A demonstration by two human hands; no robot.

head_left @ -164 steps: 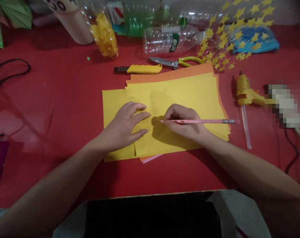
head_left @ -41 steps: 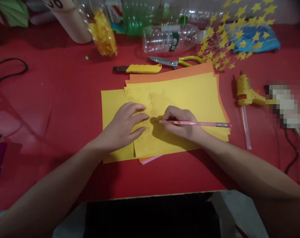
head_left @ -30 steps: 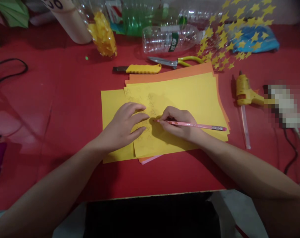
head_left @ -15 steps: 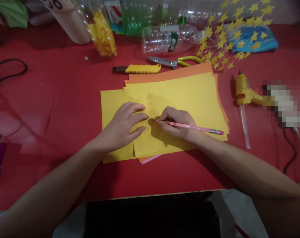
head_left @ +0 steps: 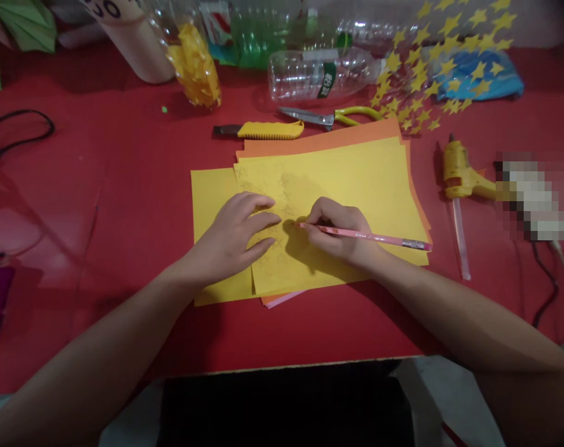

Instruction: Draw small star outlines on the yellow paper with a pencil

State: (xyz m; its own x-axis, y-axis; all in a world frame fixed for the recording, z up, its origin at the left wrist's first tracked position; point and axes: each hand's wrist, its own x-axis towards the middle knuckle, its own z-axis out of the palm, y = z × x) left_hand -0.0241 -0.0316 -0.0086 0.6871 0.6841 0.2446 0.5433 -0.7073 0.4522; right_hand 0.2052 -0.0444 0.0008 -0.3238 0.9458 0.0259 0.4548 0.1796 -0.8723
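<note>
One pencil (head_left: 377,237) pinched in our right hand (head_left: 347,218) | left hand (head_left: 228,239) spread on yellow paper (head_left: 356,174), mid-frame | light pressure risks sliding

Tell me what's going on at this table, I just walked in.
A person's right hand holds a slim pink pencil, its tip at the top yellow paper sheet, where small star outlines are drawn. The left hand lies over the sheet's left side, fingers spread. Orange paper shows beneath, on the red table. Just beyond lie a yellow plastic cutter and metal scissors with yellow handles.
</note>
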